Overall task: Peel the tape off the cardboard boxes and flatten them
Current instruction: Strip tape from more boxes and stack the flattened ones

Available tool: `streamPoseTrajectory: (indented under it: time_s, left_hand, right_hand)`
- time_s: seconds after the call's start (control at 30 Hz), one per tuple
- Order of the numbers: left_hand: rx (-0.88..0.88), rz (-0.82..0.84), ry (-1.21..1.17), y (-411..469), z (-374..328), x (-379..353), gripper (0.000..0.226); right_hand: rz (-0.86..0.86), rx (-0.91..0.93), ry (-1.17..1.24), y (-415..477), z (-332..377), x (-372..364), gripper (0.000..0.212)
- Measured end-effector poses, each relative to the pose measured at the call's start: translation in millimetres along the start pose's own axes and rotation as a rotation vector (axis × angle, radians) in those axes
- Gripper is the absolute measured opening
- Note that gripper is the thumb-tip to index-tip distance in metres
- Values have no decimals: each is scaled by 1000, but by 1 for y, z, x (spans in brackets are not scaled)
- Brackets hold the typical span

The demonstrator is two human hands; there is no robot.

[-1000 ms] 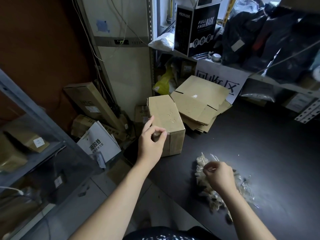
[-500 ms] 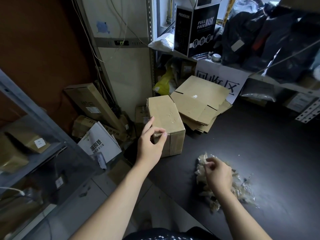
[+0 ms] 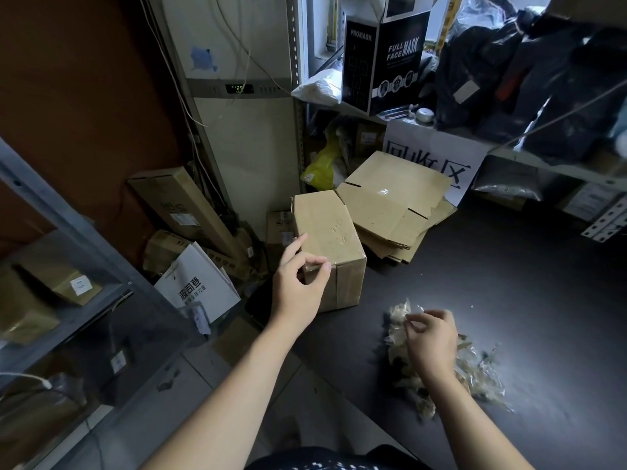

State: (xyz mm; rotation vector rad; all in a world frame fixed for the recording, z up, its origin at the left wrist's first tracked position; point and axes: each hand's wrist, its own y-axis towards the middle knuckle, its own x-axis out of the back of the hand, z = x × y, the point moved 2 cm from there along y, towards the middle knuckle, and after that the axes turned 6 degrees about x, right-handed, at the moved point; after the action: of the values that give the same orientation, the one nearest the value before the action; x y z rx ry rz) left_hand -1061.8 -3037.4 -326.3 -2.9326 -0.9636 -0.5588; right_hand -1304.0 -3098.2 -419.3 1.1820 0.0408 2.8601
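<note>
A closed cardboard box stands on the dark table near its left edge, with clear tape along its seams. My left hand grips the box's near left corner, thumb on the top edge and index finger along the left side. Behind the box lies a stack of flattened boxes. A heap of crumpled peeled tape lies on the table at the right. My right hand hovers over that heap, its curled fingertips pinching a bit of the tape at the heap's top.
Left of the table, several cartons and a white paper bag clutter the floor beside a metal rack. Behind the table, a shelf carries a black mask box and dark bags. A white paper sign hangs there.
My right hand has shifted only slightly over the tape heap, its fingers still pinched. My left hand stays at the box corner.
</note>
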Motion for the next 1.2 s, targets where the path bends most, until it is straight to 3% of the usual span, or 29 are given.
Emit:
streamPoseTrajectory:
  time_s: [0.27, 0.63, 0.87, 1.07, 1.2]
  left_hand:
    - [73, -4, -75, 3, 0, -2, 5]
    - [77, -16, -63, 9, 3, -4, 9]
    - [69, -19, -13, 10, -1, -6, 11]
    - [26, -14, 2, 8, -1, 0, 9]
    - [17, 9, 14, 11, 0, 6, 7]
  right_hand:
    - [-9, 47, -39, 0, 6, -1, 31]
    - [90, 94, -111, 0, 8, -7, 7]
    - [87, 34, -93, 1, 5, -10, 25]
    - [26, 5, -95, 4, 4, -11, 5]
    - [-5, 4, -107, 7, 5, -7, 13]
